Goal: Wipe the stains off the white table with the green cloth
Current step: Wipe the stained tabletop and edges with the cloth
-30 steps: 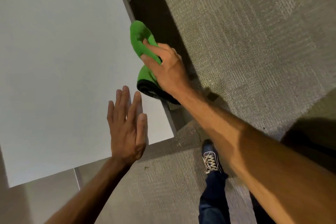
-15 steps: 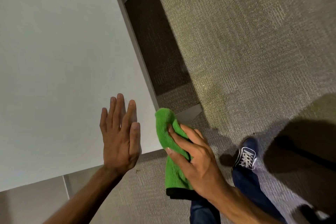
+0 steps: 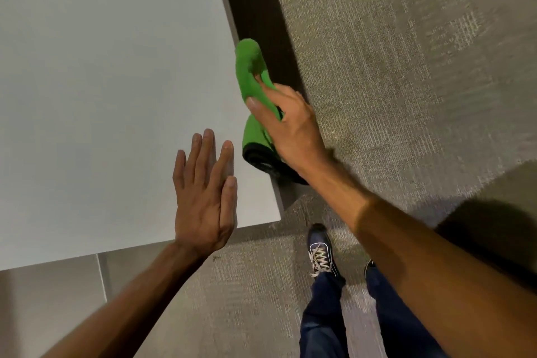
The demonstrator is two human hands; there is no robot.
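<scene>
Right hand (image 3: 286, 128) back up along the table (image 3: 101, 81) edge, gripping fuzzy green cloth (image 3: 251, 73), its lower fold hidden behind the wrist, left hand (image 3: 203, 197) flat, fingers spread, carpet (image 3: 406, 67) ribbed.

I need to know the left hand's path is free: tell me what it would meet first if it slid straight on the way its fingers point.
Nothing, as far as the picture shows. The left hand points up the bare white table; the green cloth lies off to its right.
</scene>
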